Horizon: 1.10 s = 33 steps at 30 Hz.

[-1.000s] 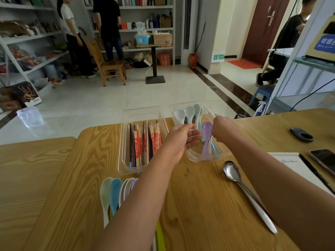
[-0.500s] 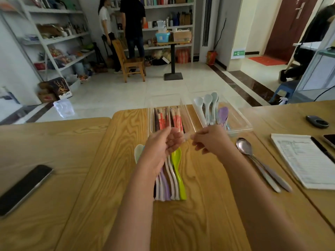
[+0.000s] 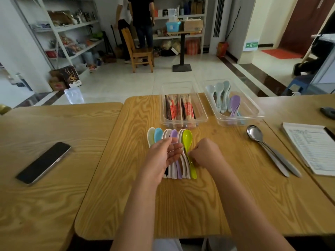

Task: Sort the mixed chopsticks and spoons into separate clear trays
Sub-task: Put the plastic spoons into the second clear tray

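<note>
- Head view, tabletop (image 3: 181, 205): a row of plastic spoons (image 3: 168, 134) lies side by side with bowls toward the trays, lined up for easy picking.
- Left hand (image 3: 163, 156): fingers loose and straight over the row, holding nothing; probably steadying it.
- Right hand (image 3: 204, 154): fingers curled at the handle of the green spoon (image 3: 187, 140) at the row's right end, apparently pinching it to lift.
- Chopstick tray (image 3: 161, 109): chopsticks (image 3: 181, 109) lie lengthwise, already sorted.
- Spoon tray (image 3: 253, 113): beside it on the right, holding pale and purple spoons; likely destination.
- Metal spoons (image 3: 272, 151): loose on the tabletop, unsorted.

Soft daylight, wide-angle edge bending, slight blur.
</note>
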{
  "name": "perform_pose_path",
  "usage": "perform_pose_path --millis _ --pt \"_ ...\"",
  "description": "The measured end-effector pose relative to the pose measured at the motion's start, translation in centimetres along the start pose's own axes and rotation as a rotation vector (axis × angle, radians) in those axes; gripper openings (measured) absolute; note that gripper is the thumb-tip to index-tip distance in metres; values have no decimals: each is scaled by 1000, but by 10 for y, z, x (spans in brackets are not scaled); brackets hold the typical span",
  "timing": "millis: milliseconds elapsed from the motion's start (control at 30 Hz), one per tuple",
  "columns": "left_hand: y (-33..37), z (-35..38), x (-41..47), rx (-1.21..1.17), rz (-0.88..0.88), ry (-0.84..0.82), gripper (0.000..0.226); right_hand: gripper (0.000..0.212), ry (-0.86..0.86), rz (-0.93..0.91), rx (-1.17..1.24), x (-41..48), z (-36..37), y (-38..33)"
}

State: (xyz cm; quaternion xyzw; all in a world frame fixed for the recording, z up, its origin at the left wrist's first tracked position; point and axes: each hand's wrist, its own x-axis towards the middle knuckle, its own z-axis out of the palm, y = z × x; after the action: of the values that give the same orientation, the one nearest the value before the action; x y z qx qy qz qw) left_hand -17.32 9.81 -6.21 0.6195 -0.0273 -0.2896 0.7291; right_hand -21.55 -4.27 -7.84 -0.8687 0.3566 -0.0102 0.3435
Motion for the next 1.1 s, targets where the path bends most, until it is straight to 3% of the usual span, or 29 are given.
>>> perform_pose_path --millis 167,500,700,833,1000,1100 --pt "0 3 -1 -11 -12 -8 28 28 33 -43 -176 -4 -3 -6" --pt "-5 25 7 2 -20 -67 28 23 32 37 -254 0 -32 18" --pt "8 64 26 10 -30 -186 27 16 -34 147 -9 18 -89 52" --pt "34 91 53 36 -1 -268 26 17 162 144 299 50 -151 50" --pt "65 125 96 62 27 -300 24 37 201 209 266 144 -184 31" --pt "74 136 117 66 34 -287 23 34 175 229 229 187 -173 27"
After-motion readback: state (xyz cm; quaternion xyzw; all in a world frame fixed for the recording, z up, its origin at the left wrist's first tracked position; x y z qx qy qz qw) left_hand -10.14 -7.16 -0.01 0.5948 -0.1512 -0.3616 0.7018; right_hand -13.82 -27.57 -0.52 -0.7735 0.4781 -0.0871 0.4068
